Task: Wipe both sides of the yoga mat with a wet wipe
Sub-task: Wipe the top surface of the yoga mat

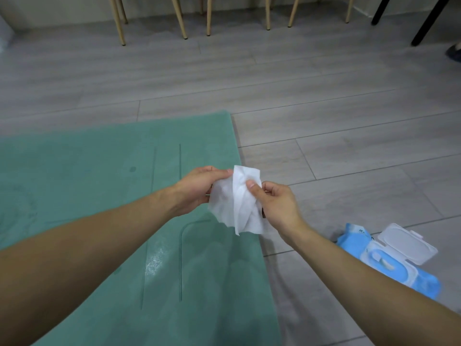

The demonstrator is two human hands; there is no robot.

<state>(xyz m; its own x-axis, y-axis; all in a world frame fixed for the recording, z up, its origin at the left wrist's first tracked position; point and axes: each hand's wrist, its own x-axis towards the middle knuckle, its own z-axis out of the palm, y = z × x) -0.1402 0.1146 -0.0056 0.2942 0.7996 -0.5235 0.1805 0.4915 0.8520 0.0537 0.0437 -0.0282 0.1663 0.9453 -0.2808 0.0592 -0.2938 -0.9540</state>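
Left hand: the left hand (199,189) pinches the upper left edge of a white, crumpled wet wipe (237,203), thumb on top and the other fingers curled behind the sheet.
Right hand: the right hand (277,206) pinches the same wipe at its right side, thumb tip pressed on the front of the sheet, fingers folded behind it.
Wet wipe: hangs partly unfolded between the two hands, held in the air above the right edge of the mat, its lower corner drooping free.
Yoga mat: a green, flat rubbery yoga mat (99,196) with thin printed guide lines lies unrolled on the floor; both forearms reach out over it, and a damp sheen shows on its surface below the wipe.
Wipe pack: a blue soft-plastic pack of wipes (389,265) lies on the floor to the right of the mat, apart from its edge, with its white hinged lid (409,243) flipped open.
Floor: grey wood-look planks (324,116) surround the mat.
Beyond the mat: pale wooden furniture legs (179,18) stand along the far side of the floor, and black legs (429,21) slant at the far right.
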